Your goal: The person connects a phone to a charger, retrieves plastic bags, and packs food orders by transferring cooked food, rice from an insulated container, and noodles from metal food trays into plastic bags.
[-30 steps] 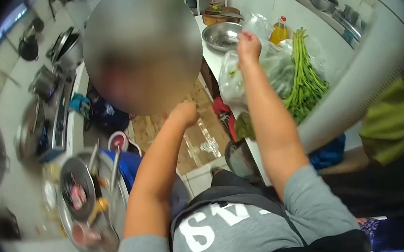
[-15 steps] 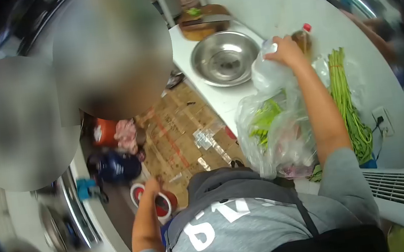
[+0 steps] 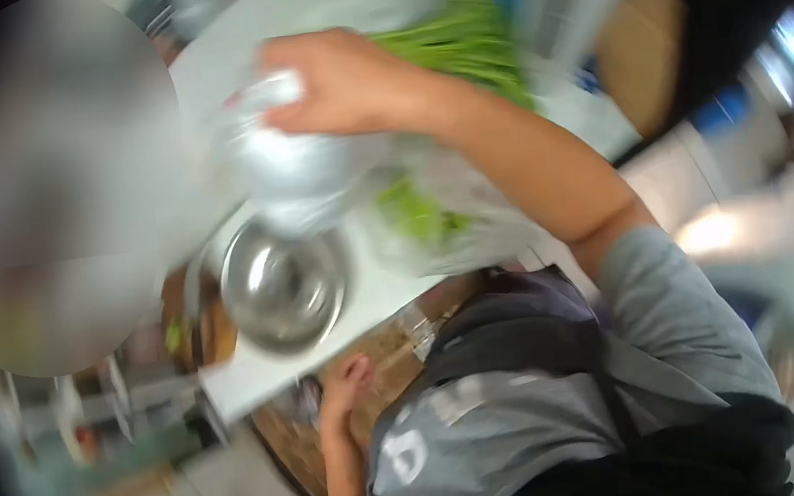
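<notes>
My right hand [image 3: 308, 85] is closed on the gathered top of a translucent plastic bag [image 3: 299, 176], raised above the white table. Motion blur hides what, if anything, the bag holds. Just below it sits a shiny steel basin [image 3: 284, 284] with no food visible inside. Beside my right forearm, a clear bag with leafy greens [image 3: 417, 211] rests on the tabletop. Behind the wrist lies a bundle of long green stalks [image 3: 462, 47]. My left hand [image 3: 345, 385] hangs low past the table's edge, blurred, its fingers loosely apart and no object visible in it.
The white table [image 3: 244, 376] ends close to my body, with a cardboard-covered floor [image 3: 386, 358] below. A wooden cutting board [image 3: 213, 320] with a knife stands past the basin. Rack posts rise at lower left. A blurred-out area covers the upper left.
The view has swung round strongly, turning the table across the picture. My right hand still grips the plastic bag, which now appears lifted. My left hand still hangs low.
</notes>
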`<action>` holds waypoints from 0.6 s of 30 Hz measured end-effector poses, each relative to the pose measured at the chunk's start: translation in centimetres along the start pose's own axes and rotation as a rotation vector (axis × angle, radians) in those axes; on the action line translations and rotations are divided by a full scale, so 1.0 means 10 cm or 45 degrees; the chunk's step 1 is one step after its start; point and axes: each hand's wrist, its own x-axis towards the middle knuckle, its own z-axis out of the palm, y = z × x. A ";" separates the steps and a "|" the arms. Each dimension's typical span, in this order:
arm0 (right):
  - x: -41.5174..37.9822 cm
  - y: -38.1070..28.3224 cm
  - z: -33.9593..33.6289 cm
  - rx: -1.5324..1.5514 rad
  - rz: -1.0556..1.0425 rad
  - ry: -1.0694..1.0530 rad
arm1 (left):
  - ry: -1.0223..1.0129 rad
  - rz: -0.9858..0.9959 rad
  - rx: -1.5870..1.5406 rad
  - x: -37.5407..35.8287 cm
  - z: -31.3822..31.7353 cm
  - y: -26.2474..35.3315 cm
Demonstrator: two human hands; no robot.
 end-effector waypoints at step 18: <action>-3.84 -0.19 -3.62 -1.239 1.190 0.873 | -1.387 1.271 1.078 0.54 5.48 3.26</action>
